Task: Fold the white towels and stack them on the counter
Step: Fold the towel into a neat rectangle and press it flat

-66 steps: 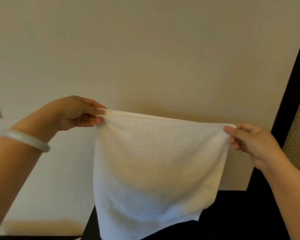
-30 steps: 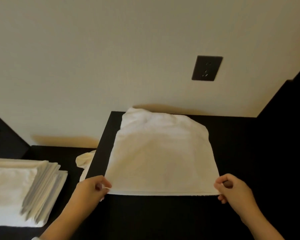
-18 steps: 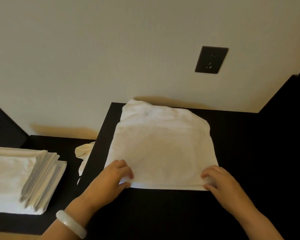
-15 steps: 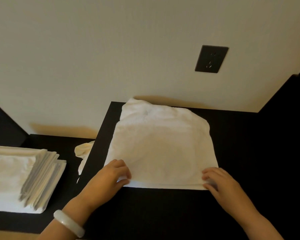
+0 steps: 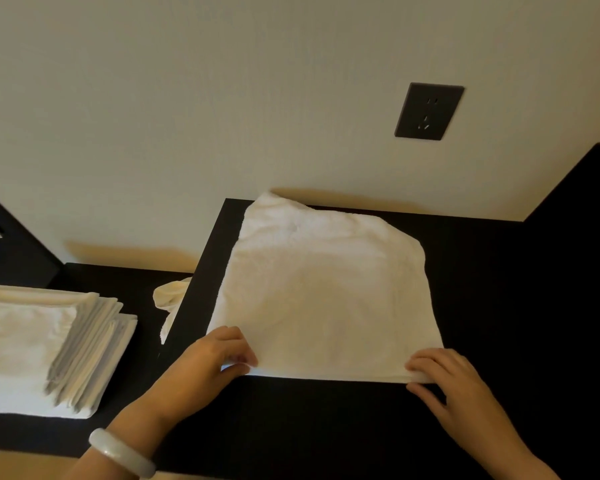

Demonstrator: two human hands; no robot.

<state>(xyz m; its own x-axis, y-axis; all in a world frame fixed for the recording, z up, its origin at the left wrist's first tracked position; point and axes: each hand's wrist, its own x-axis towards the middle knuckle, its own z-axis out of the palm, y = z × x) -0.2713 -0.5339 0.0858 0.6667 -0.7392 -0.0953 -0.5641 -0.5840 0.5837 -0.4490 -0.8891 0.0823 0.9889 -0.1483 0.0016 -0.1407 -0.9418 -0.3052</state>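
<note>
Pinching the white towel (image 5: 326, 299) at lower centre: my left hand (image 5: 205, 368) and right hand (image 5: 461, 382) hold its near corners.

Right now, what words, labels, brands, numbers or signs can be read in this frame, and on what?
None can be read.
The wall socket shows only plug slots, no lettering.
No tag or print shows on the white towel, the folded stack or the bracelet.

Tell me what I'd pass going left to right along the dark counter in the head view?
Stack of folded towels → crumpled cloth → left hand → flat towel → right hand. Each hand pinches a near corner of the flat towel.
</note>
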